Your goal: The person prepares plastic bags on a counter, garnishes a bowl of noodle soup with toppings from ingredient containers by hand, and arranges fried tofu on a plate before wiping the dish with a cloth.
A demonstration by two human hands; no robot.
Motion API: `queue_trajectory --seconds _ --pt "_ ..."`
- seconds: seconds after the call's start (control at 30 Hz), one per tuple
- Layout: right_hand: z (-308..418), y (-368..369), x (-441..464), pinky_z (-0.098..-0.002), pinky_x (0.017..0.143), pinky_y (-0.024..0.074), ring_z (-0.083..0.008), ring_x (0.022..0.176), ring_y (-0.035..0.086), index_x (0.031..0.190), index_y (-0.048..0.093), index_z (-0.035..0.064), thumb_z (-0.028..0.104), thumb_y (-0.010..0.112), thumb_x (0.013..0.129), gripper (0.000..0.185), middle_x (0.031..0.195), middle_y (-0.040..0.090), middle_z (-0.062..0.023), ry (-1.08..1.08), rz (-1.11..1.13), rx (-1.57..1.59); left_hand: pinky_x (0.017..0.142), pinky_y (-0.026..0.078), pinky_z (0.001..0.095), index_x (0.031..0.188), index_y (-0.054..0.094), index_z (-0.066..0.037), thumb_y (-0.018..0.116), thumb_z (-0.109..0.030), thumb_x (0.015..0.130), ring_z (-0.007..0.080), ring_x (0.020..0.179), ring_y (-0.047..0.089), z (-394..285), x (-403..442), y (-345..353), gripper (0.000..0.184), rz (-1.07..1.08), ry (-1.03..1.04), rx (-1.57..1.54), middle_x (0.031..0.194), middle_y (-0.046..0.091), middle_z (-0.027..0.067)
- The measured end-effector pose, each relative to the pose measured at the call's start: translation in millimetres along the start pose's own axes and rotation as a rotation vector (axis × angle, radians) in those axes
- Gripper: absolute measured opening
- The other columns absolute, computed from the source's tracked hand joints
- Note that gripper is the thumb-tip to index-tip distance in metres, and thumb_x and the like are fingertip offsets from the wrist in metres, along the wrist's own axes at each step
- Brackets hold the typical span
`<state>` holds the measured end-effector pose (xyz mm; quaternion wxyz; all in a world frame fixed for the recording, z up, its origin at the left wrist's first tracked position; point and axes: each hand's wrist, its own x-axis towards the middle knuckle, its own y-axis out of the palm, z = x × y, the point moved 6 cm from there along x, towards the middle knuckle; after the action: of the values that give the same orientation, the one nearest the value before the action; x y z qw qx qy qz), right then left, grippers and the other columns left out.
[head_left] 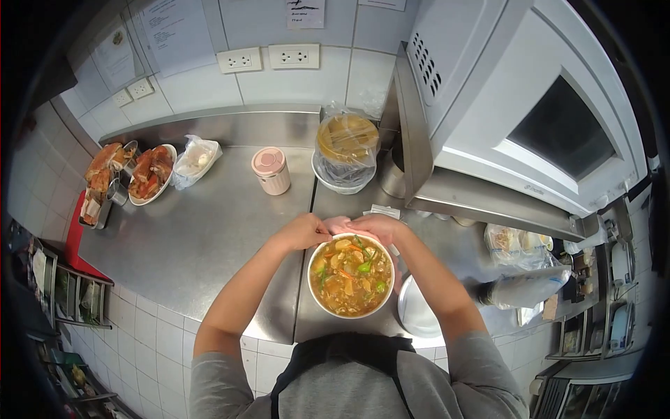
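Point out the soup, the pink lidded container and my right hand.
Soup point(351, 276): head view, middle of its surface.
Pink lidded container point(273, 184): head view, its side below the lid.
Right hand point(378, 225): head view, back of the hand.

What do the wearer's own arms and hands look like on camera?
The left hand and right hand are bare, with no gloves, watch or bracelet that I can see. The forearms are uncovered too. The left sleeve and right sleeve are plain grey and short, ending near the elbows. No markings show on either.
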<state>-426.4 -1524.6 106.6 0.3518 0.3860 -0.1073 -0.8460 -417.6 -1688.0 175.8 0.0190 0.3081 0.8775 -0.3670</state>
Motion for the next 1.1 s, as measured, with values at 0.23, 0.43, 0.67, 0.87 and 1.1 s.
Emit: queue_trajectory --seconds 0.23,0.43,0.67,0.87,1.1 --pt "37.3 21.6 5.2 -0.0253 0.070 0.0465 -0.0101 0.077 0.059 0.093 0.068 0.0023 0.035 0.066 0.081 0.035 0.095 0.065 -0.0039 -0.082 -0.083 -0.753 0.052 0.050 0.0305 0.077 0.065 0.004 0.061 -0.020 0.081 0.0174 0.054 0.064 -14.4 -2.7 -4.8 0.025 0.113 -0.030 0.076 0.063 0.063 0.0131" --pt "28.9 8.2 -13.7 -0.0257 0.069 0.0454 -0.0086 0.075 0.056 0.094 0.068 0.0016 0.035 0.065 0.082 0.035 0.084 0.065 -0.0039 -0.344 -0.266 -0.826 0.050 0.051 0.0289 0.077 0.064 0.004 0.058 -0.019 0.084 0.0170 0.053 0.063 -11.9 -3.7 -0.2 0.025 0.155 -0.092 0.017 0.062 0.062 0.0125" --pt "-14.0 -18.8 -57.5 -0.0271 0.066 0.0462 -0.0113 0.071 0.058 0.093 0.068 0.0033 0.027 0.064 0.082 0.027 0.078 0.064 -0.0089 -0.625 -0.600 -0.652 0.045 0.048 0.0299 0.069 0.060 0.003 0.056 -0.017 0.084 0.0174 0.045 0.060 -11.4 -2.6 2.7 0.025 0.120 -0.066 0.032 0.054 0.058 0.0112" --pt "-63.5 -1.3 -103.4 -0.0244 0.059 0.0432 -0.0091 0.064 0.054 0.088 0.067 -0.0028 0.028 0.060 0.086 0.031 0.072 0.061 -0.0037 -0.693 -0.955 -0.244 0.045 0.048 0.0298 0.071 0.062 0.002 0.055 -0.018 0.085 0.0167 0.044 0.059 -11.9 -5.6 3.8 0.025 0.118 -0.069 0.057 0.055 0.059 0.0111" --pt "-118.9 40.3 -115.1 -0.0233 0.069 0.0435 -0.0104 0.077 0.055 0.103 0.060 -0.0035 0.036 0.045 0.093 0.043 0.088 0.061 -0.0091 -0.593 -0.945 0.253 0.048 0.050 0.0295 0.081 0.063 0.001 0.056 -0.022 0.085 0.0162 0.049 0.061 1.6 -17.2 8.0 0.024 0.066 -0.044 0.032 0.062 0.062 0.0105"
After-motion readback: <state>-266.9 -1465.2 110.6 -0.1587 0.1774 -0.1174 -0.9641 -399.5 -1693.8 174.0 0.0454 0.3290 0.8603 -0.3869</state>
